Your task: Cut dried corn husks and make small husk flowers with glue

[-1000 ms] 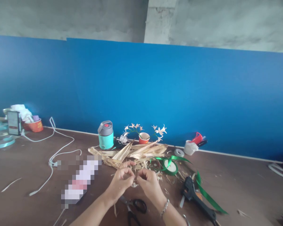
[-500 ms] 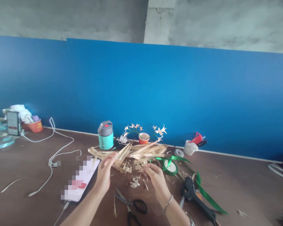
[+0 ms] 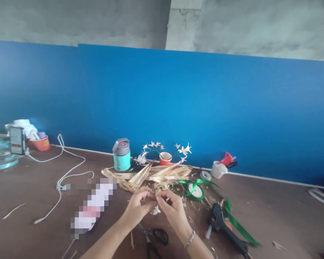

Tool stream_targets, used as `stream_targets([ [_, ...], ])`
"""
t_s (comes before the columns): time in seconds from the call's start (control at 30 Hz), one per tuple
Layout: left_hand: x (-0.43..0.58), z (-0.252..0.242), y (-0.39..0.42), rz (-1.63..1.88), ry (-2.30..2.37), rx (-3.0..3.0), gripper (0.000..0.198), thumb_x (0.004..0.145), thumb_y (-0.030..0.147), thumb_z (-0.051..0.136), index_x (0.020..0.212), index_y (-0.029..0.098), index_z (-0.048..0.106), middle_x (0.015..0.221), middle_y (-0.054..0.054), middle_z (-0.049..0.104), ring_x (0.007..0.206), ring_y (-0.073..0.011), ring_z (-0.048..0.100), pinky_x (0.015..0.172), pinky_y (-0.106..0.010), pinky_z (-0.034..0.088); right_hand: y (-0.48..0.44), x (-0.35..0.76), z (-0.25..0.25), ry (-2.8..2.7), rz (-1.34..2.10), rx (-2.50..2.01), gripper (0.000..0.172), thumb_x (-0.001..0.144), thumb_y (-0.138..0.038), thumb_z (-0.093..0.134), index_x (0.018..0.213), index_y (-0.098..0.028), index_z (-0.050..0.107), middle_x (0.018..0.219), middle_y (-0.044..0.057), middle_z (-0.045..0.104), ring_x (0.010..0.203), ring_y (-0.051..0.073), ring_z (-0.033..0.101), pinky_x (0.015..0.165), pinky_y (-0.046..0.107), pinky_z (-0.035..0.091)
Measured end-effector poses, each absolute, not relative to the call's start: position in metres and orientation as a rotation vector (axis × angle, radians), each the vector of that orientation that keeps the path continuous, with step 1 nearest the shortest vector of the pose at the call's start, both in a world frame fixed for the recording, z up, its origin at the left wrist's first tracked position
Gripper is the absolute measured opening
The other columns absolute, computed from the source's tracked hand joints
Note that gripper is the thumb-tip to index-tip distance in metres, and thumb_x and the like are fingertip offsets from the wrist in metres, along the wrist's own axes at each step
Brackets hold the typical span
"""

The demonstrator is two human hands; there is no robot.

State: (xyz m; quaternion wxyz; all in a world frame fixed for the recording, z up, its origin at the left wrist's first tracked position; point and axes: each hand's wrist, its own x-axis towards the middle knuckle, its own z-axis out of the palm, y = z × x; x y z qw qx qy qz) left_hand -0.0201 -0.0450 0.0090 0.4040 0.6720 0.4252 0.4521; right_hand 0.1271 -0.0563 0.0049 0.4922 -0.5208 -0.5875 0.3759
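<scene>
The left hand (image 3: 136, 212) and right hand (image 3: 172, 210) meet fingertip to fingertip, pinched shut on what looks like a thin pale dried-straw sliver (image 3: 154, 197), just above a small pale straw flower (image 3: 155, 210) on the brown wooden table (image 3: 29, 230). Judged step: fine shaping of the sliver. The next move calls for small, steady finger work, with the heap of dried straw leaves (image 3: 151, 174) just beyond and the black-handled scissors (image 3: 156, 237) by the wrists.

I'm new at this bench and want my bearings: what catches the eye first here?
The bright blue wall panel behind the brown table dominates. At the near middle, the left hand and right hand meet fingertip to fingertip over a small pale flower, in front of a pile of dried straw. A green ribbon roll and a black glue gun lie to the right, a teal flask at the back.
</scene>
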Motion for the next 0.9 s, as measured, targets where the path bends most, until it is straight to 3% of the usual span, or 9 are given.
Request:
stream_targets([
  [0.2,-0.0219,0.0138,-0.0446,1.104,1.036,1.642,0.021,0.072,0.034,0.064,0.06,0.017,0.065,0.09,-0.007,0.062,0.09,-0.0213,0.058,0.084,-0.033,0.043,-0.0533,0.1303,0.0046,-1.498,1.021,-1.192,0.02,0.073,-0.03,0.059,0.081,-0.015,0.07,0.072,0.004,0.063,0.059,0.012,0.049,0.054,0.023,0.038],
  [0.4,-0.0215,0.0141,-0.0465,1.025,1.005,1.738,0.026,0.077,0.038,0.059,0.061,0.018,0.065,0.086,-0.006,0.061,0.087,-0.0203,0.058,0.082,-0.031,0.043,-0.0511,0.1316,0.009,-1.524,1.015,-1.143,0.021,0.071,-0.033,0.061,0.064,-0.015,0.071,0.062,0.002,0.057,0.057,0.012,0.047,0.051,0.022,0.036],
  [0.57,-0.0208,0.0112,-0.0471,1.016,0.956,1.752,0.027,0.08,0.037,0.056,0.062,0.018,0.065,0.084,-0.006,0.062,0.087,-0.0204,0.057,0.082,-0.032,0.043,-0.0507,0.1296,0.0118,-1.359,1.175,-1.135,0.028,0.063,-0.039,0.066,0.051,-0.015,0.058,0.051,-0.003,0.048,0.047,0.008,0.037,0.046,0.02,0.03],
  [0.8,-0.0224,0.0154,-0.0477,0.981,0.88,1.724,0.029,0.083,0.038,0.052,0.068,0.017,0.067,0.084,-0.006,0.06,0.087,-0.0202,0.056,0.079,-0.029,0.044,-0.0523,0.1283,0.0094,-1.147,1.423,-1.041,0.034,0.058,-0.044,0.072,0.053,-0.016,0.053,0.047,-0.006,0.043,0.044,0.006,0.033,0.044,0.019,0.028],
  [0.9,-0.0231,0.0148,-0.0472,0.972,0.85,1.711,0.03,0.084,0.039,0.05,0.071,0.017,0.066,0.087,-0.006,0.06,0.088,-0.0197,0.055,0.079,-0.028,0.044,-0.052,0.1307,0.008,-1.185,1.425,-1.005,0.031,0.06,-0.042,0.072,0.057,-0.016,0.057,0.052,-0.003,0.05,0.048,0.008,0.04,0.048,0.019,0.033],
])
